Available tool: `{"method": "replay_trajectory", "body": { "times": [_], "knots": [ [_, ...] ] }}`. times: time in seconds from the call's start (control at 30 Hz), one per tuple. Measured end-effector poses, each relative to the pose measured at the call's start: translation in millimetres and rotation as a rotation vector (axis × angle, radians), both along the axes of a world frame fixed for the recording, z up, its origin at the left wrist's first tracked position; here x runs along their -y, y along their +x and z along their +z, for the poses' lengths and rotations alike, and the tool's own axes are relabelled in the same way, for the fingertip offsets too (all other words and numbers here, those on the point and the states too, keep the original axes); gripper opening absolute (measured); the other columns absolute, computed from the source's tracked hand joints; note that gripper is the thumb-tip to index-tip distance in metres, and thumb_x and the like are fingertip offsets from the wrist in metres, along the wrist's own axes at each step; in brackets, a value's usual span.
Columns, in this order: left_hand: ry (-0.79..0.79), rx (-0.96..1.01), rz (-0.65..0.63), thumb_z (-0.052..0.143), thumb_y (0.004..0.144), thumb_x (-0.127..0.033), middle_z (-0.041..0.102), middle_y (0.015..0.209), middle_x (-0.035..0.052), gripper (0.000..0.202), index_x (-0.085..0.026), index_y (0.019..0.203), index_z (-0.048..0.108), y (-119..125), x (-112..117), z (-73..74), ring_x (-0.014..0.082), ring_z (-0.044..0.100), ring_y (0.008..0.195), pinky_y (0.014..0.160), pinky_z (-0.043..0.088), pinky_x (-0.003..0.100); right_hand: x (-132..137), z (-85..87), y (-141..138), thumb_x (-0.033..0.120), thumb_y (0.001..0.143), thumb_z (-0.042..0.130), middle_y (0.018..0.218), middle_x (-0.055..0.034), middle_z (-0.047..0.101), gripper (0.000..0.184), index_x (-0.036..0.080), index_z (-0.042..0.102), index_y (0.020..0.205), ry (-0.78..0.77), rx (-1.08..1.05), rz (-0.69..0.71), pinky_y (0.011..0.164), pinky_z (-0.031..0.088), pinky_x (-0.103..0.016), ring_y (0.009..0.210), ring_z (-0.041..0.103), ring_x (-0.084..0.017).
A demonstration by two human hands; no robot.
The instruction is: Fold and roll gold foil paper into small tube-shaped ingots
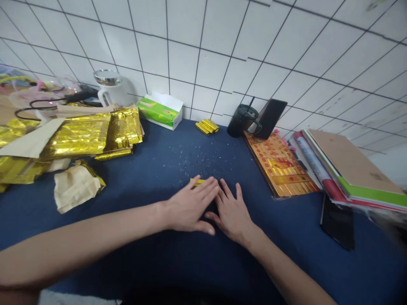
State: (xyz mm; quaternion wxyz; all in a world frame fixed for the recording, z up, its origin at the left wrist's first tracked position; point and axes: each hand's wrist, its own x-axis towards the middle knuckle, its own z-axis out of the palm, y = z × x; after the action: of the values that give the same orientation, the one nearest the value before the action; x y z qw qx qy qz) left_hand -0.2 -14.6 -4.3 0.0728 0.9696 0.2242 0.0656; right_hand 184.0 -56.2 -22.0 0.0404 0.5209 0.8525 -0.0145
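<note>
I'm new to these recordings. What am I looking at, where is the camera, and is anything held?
No machine here: a person works with two bare hands, filmed by one camera worn on the head, looking forward and down. Both hands lie flat and open on a blue cloth table. The left hand has its fingertips on a small gold foil piece; the right hand rests beside it on the cloth. Nothing is gripped. Left lies a pile of gold foil sheets and crumpled beige paper; at the back a tissue box, folded gold pieces and a dark cup; right, printed gold sheets, folders and a black phone.
</note>
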Motion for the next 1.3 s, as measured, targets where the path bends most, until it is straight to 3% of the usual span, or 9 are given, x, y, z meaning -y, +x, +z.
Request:
{"method": "replay_trajectory", "body": {
  "times": [0.1,0.23,0.47,0.63,0.77,0.97,1.1,1.17,1.3],
  "knots": [
    [-0.001,-0.023,0.015,0.013,0.073,-0.072,0.015,0.141,0.0184,0.094,-0.001,0.135,0.014,19,6,-10.7,0.0268,0.002,0.131,0.104,0.001,0.044,0,-1.0,0,0.057,0.083,0.015,0.140,-0.0128,0.026,0.070,0.010,0.023,0.135,-0.006,-0.003,-0.004,0.097,0.003,-0.061,0.130,0.009,-0.030],
    [0.015,-0.077,0.123,0.013,0.073,-0.072,0.014,0.141,0.0187,0.092,-0.004,0.136,0.012,4,1,-20.4,0.0287,0.004,0.131,0.103,0.002,0.049,0,1.0,0,0.059,0.083,0.015,0.142,-0.0115,0.019,0.072,0.010,0.020,0.136,0.016,-0.012,-0.018,0.098,0.004,-0.060,0.130,0.011,-0.029],
    [0.040,-0.135,0.186,0.018,0.074,-0.070,0.012,0.142,0.0154,0.086,-0.009,0.136,0.017,-36,1,-20.2,0.0267,0.007,0.131,0.103,0.001,0.048,-2,2.8,4,0.062,0.081,0.016,0.142,-0.0089,0.018,0.073,0.014,0.020,0.136,0.026,-0.028,-0.004,0.098,0.006,-0.060,0.130,0.011,-0.030],
    [0.036,-0.116,0.152,0.015,0.071,-0.073,0.021,0.140,0.0176,0.091,-0.007,0.133,0.025,-33,18,-17.3,0.0271,0.010,0.131,0.103,-0.002,0.047,-23,6.0,17,0.055,0.085,0.019,0.142,-0.0021,0.022,0.061,0.021,0.023,0.135,0.013,-0.035,0.119,0.099,0.007,-0.059,0.130,0.009,-0.028],
    [-0.014,-0.098,0.119,0.015,0.069,-0.075,0.024,0.139,0.0182,0.095,-0.005,0.132,0.027,-25,32,-17.2,0.0270,0.015,0.130,0.105,0.009,0.041,-37,4.6,25,0.047,0.088,0.022,0.142,-0.0004,0.022,0.054,0.022,0.022,0.135,0.008,-0.056,0.156,0.101,0.011,-0.056,0.131,0.009,-0.025],
    [-0.012,-0.033,0.133,0.018,0.070,-0.074,0.024,0.138,0.0189,0.093,-0.005,0.131,0.026,-24,36,-20.8,0.0278,0.016,0.129,0.104,0.013,0.041,-28,14.3,12,0.046,0.088,0.023,0.142,-0.0058,0.022,0.056,0.017,0.021,0.135,0.005,-0.079,0.146,0.101,0.009,-0.055,0.131,0.011,-0.024],
    [-0.011,0.014,0.119,0.023,0.070,-0.074,0.031,0.135,0.0190,0.091,-0.005,0.129,0.031,-25,35,-19.5,0.0294,0.018,0.128,0.104,0.013,0.043,-10,22.0,-17,0.058,0.083,0.025,0.142,-0.0112,0.018,0.072,0.009,0.018,0.136,-0.064,-0.146,0.323,0.104,0.005,-0.050,0.131,0.008,-0.023],
    [-0.019,0.024,0.121,0.025,0.069,-0.074,0.033,0.134,0.0190,0.091,-0.005,0.128,0.033,-25,35,-18.3,0.0299,0.020,0.128,0.104,0.014,0.044,-5,19.9,-24,0.064,0.079,0.024,0.143,-0.0145,0.014,0.083,0.005,0.015,0.135,-0.089,-0.176,0.340,0.105,0.007,-0.048,0.131,0.006,-0.024],
    [-0.029,0.000,0.128,0.022,0.070,-0.073,0.026,0.137,0.0189,0.092,-0.005,0.131,0.028,-25,35,-16.8,0.0291,0.017,0.129,0.104,0.014,0.043,-17,9.8,-9,0.064,0.079,0.021,0.143,-0.0158,0.011,0.083,0.004,0.013,0.136,-0.090,-0.125,0.290,0.103,0.006,-0.050,0.131,0.004,-0.024]
  ]
}}
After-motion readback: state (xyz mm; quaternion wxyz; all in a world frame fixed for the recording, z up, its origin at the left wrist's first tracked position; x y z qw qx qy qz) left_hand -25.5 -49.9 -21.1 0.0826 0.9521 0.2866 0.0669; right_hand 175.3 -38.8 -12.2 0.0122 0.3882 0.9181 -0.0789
